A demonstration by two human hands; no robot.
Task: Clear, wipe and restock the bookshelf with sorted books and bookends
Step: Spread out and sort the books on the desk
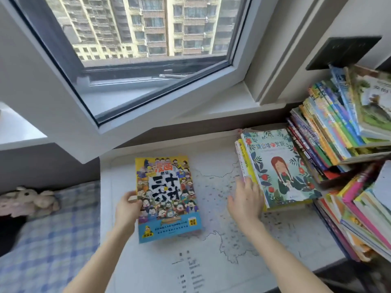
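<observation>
Stretching both bare forearms up from the near edge. Gripping the comic book point(167, 197) by its left edge with the left hand point(127, 208), thumb lying on the glossy, crowded cover, fingers curling out of sight underneath. Holding it face up over the left-middle of the map mat point(211, 261), near end seeming to lift slightly and throwing a shadow.

Leaving a broad strip of pale, flat mat open between that book and the short pile point(277, 166). Resting the right hand point(245, 199) there with fingers straight and a little spread, fingertips touching the pile's left side just below its floral green cover.

Crowding the right edge: thin bright paperbacks point(328, 134) leaning in a slanted row, touching the pile's far corner, and a ragged lower stack point(359, 218) spilling past the mat's edge.

Fronting the window point(137, 60) along the far side. Bordering checked bedding point(53, 240) on the left, with a plush toy point(27, 199) lying on it.
</observation>
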